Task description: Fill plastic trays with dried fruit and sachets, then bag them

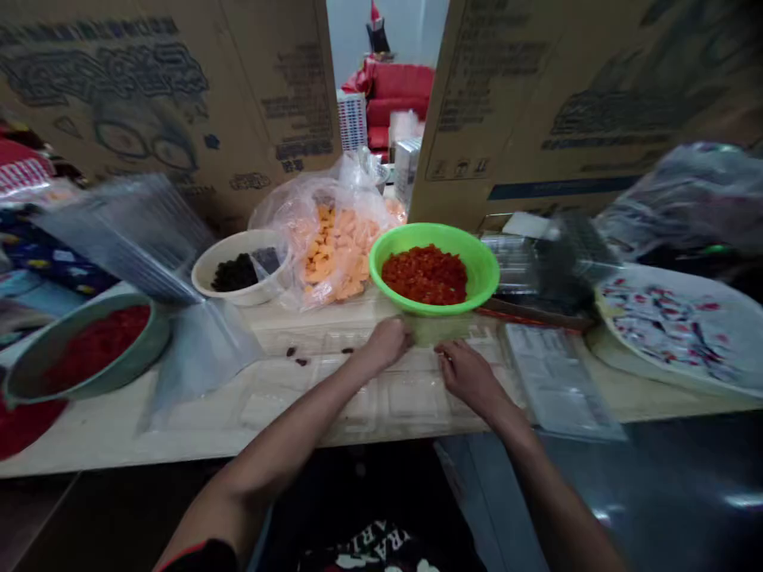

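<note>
Clear plastic trays (417, 400) on the bench (113, 437)

They lie in rows, directly before the person. Over them, the left hand (389, 340) is curled and the right hand (468, 369) has its fingers bent; whether either of the hands grips anything, I cannot tell. Small dark pieces (301, 362) sit to the left of the left hand. Just beyond stands a bright green bowl (486, 274) of red bits (424, 274); beside it, a clear bag (277, 205) of orange pieces (319, 258), then a white bowl (238, 298). Cardboard (250, 79) rises behind.
</note>
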`<control>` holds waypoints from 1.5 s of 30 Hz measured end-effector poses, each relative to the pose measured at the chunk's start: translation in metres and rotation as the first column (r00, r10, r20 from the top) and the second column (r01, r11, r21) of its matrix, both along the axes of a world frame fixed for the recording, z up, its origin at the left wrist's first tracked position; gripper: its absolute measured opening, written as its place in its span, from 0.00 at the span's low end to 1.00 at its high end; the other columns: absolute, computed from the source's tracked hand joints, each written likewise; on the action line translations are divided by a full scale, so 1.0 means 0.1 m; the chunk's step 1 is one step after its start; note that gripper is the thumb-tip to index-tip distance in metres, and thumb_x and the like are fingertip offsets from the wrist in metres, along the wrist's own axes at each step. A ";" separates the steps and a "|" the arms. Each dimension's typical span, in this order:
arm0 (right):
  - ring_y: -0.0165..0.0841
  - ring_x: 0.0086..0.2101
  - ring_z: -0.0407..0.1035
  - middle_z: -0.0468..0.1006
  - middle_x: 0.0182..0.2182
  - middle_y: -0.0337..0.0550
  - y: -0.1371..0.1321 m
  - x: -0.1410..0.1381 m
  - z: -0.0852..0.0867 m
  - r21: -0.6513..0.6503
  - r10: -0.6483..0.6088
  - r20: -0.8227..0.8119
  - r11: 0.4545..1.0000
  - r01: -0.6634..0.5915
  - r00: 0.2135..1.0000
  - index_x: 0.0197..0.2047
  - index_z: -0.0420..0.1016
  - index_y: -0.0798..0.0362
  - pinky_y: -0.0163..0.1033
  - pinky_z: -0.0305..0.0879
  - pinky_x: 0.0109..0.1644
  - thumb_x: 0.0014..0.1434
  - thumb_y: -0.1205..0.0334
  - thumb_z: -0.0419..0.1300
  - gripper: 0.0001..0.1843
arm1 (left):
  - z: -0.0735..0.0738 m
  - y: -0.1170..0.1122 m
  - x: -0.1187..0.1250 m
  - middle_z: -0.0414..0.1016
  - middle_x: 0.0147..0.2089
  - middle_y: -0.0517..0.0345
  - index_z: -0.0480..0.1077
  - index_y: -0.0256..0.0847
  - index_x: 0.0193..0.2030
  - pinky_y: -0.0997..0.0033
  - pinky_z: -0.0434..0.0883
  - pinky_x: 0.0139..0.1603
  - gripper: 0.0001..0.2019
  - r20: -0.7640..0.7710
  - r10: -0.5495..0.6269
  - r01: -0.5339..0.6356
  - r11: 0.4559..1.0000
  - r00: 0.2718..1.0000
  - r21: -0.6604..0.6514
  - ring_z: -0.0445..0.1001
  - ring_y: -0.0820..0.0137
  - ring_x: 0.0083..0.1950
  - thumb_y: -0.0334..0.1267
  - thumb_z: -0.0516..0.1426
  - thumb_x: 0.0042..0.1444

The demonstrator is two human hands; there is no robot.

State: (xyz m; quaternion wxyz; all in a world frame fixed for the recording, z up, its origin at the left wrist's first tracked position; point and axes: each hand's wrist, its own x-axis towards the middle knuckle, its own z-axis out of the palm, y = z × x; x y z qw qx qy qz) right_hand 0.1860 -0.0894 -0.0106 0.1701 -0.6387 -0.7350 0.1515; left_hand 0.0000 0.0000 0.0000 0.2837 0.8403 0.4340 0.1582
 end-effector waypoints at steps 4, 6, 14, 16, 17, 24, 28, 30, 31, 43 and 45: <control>0.41 0.45 0.72 0.78 0.42 0.54 0.19 0.17 0.04 0.038 -0.051 -0.023 0.998 0.052 0.998 0.47 0.77 0.60 0.43 0.64 0.51 0.60 0.73 0.49 0.18 | 0.09 0.12 -0.09 0.73 0.26 0.61 0.78 0.34 0.33 0.76 0.61 0.29 0.11 0.138 0.129 -0.091 0.964 0.982 -0.249 0.68 0.73 0.29 0.27 0.52 0.52; 0.41 0.45 0.72 0.79 0.42 0.54 0.28 0.20 0.04 0.045 -0.070 -0.017 0.996 0.071 0.997 0.47 0.77 0.59 0.43 0.64 0.51 0.59 0.73 0.49 0.19 | 0.05 0.11 -0.03 0.74 0.27 0.62 0.78 0.33 0.40 0.77 0.63 0.28 0.14 0.218 0.252 -0.161 0.917 0.943 -0.365 0.68 0.74 0.26 0.27 0.52 0.52; 0.39 0.42 0.72 0.78 0.40 0.51 0.32 0.37 0.02 0.061 -0.051 -0.043 0.997 0.053 0.998 0.45 0.78 0.57 0.41 0.65 0.48 0.59 0.72 0.49 0.18 | -0.18 0.01 0.23 0.82 0.32 0.55 0.82 0.37 0.34 0.74 0.68 0.38 0.11 0.080 0.171 -0.156 0.975 0.982 -0.160 0.75 0.69 0.34 0.30 0.56 0.56; 0.39 0.44 0.71 0.78 0.42 0.52 0.24 0.49 0.03 0.095 -0.103 -0.008 0.990 0.103 0.995 0.45 0.77 0.57 0.42 0.64 0.49 0.59 0.73 0.49 0.17 | -0.13 0.04 0.15 0.82 0.33 0.55 0.82 0.37 0.37 0.73 0.69 0.40 0.13 0.057 0.176 -0.168 0.979 0.983 -0.116 0.76 0.68 0.35 0.29 0.54 0.58; 0.40 0.45 0.70 0.77 0.43 0.53 0.18 0.55 0.03 0.108 -0.143 0.028 0.984 0.139 0.989 0.46 0.77 0.58 0.42 0.64 0.49 0.59 0.73 0.49 0.18 | -0.10 0.06 0.09 0.82 0.34 0.55 0.82 0.37 0.40 0.73 0.69 0.40 0.14 0.053 0.202 -0.197 0.976 0.978 -0.094 0.76 0.68 0.36 0.28 0.54 0.58; 0.46 0.51 0.63 0.72 0.51 0.57 -0.14 0.29 0.05 0.140 -0.094 0.212 0.988 0.065 0.973 0.53 0.76 0.54 0.47 0.58 0.51 0.61 0.69 0.54 0.18 | -0.04 0.00 -0.15 0.81 0.38 0.54 0.81 0.40 0.39 0.74 0.70 0.43 0.09 -0.066 -0.006 0.007 1.000 0.998 0.009 0.77 0.67 0.40 0.31 0.58 0.59; 0.44 0.49 0.65 0.75 0.46 0.53 0.02 -0.17 0.12 0.082 -0.064 0.176 0.995 0.050 0.982 0.50 0.77 0.52 0.47 0.56 0.50 0.64 0.64 0.53 0.15 | -0.03 -0.04 -0.14 0.80 0.38 0.52 0.81 0.40 0.39 0.71 0.71 0.43 0.10 -0.206 -0.006 0.012 0.999 0.979 0.030 0.77 0.65 0.40 0.31 0.58 0.58; 0.47 0.48 0.66 0.76 0.43 0.56 0.18 -0.34 0.16 0.040 -0.063 0.235 0.998 0.055 0.970 0.44 0.78 0.55 0.49 0.55 0.49 0.64 0.59 0.54 0.13 | -0.01 -0.03 -0.14 0.80 0.39 0.50 0.81 0.39 0.40 0.70 0.71 0.44 0.10 -0.260 0.012 -0.003 0.999 0.966 0.035 0.77 0.64 0.40 0.31 0.58 0.58; 0.48 0.48 0.67 0.77 0.42 0.57 0.26 -0.40 0.17 0.025 -0.057 0.268 0.998 0.052 0.962 0.42 0.78 0.56 0.50 0.55 0.49 0.63 0.58 0.55 0.13 | 0.00 -0.03 -0.14 0.81 0.39 0.50 0.81 0.39 0.40 0.70 0.71 0.44 0.10 -0.280 0.012 -0.004 1.000 0.960 0.031 0.78 0.64 0.41 0.31 0.57 0.58; 0.42 0.48 0.68 0.78 0.44 0.50 0.45 -0.30 0.19 -0.046 0.158 0.195 0.987 -0.152 0.968 0.41 0.79 0.52 0.44 0.56 0.51 0.58 0.70 0.55 0.13 | 0.06 0.02 -0.26 0.82 0.41 0.50 0.81 0.40 0.41 0.68 0.72 0.45 0.10 -0.319 0.031 -0.033 0.999 0.947 0.000 0.79 0.62 0.43 0.31 0.58 0.58; 0.42 0.46 0.67 0.76 0.44 0.52 0.30 -0.11 0.21 0.039 -0.005 0.218 0.999 -0.003 0.976 0.47 0.78 0.54 0.45 0.57 0.51 0.61 0.71 0.52 0.16 | 0.08 0.03 -0.31 0.82 0.40 0.52 0.81 0.40 0.40 0.69 0.72 0.46 0.09 -0.193 0.067 -0.070 0.998 0.979 -0.007 0.78 0.63 0.43 0.31 0.59 0.56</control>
